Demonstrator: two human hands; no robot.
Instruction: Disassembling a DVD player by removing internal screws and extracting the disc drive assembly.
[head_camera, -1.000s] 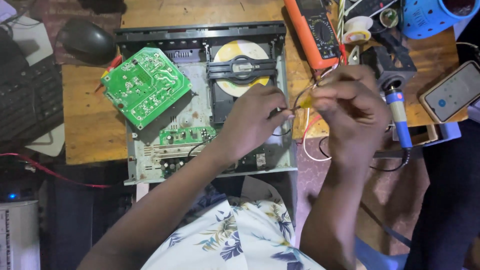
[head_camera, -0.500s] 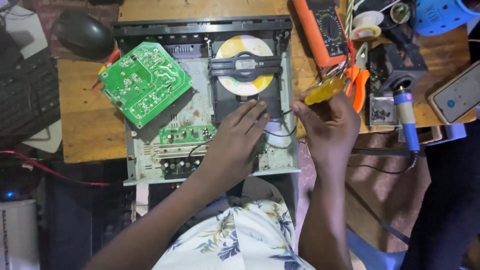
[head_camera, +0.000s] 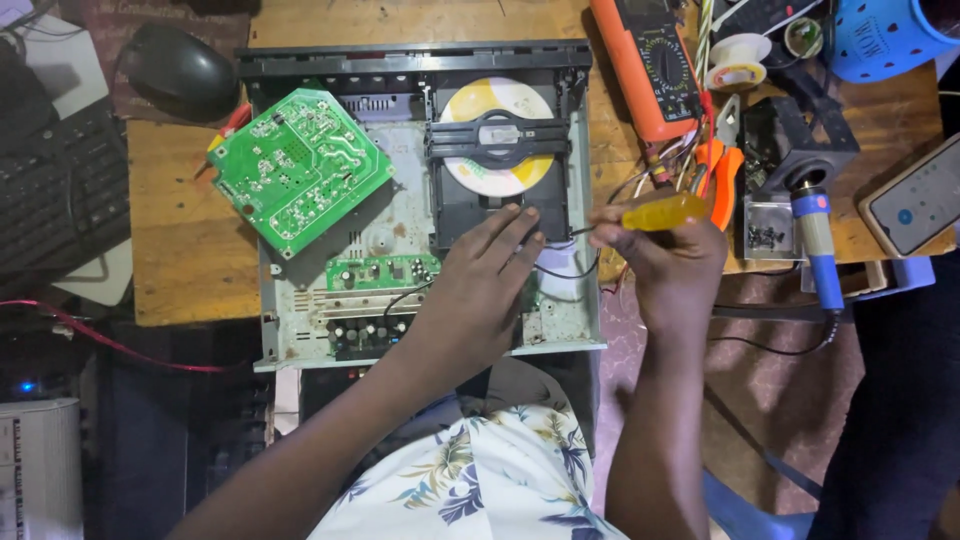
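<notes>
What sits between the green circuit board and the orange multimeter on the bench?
In the head view, the disc drive with its yellow-and-white disc lies between the green circuit board and the orange multimeter.

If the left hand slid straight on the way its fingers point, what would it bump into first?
The left hand points up and a little right, fingertips already at the black disc tray. Going on, it would likely cross the tray's clamp bar over the yellow-and-white disc, though height is unclear.
</notes>
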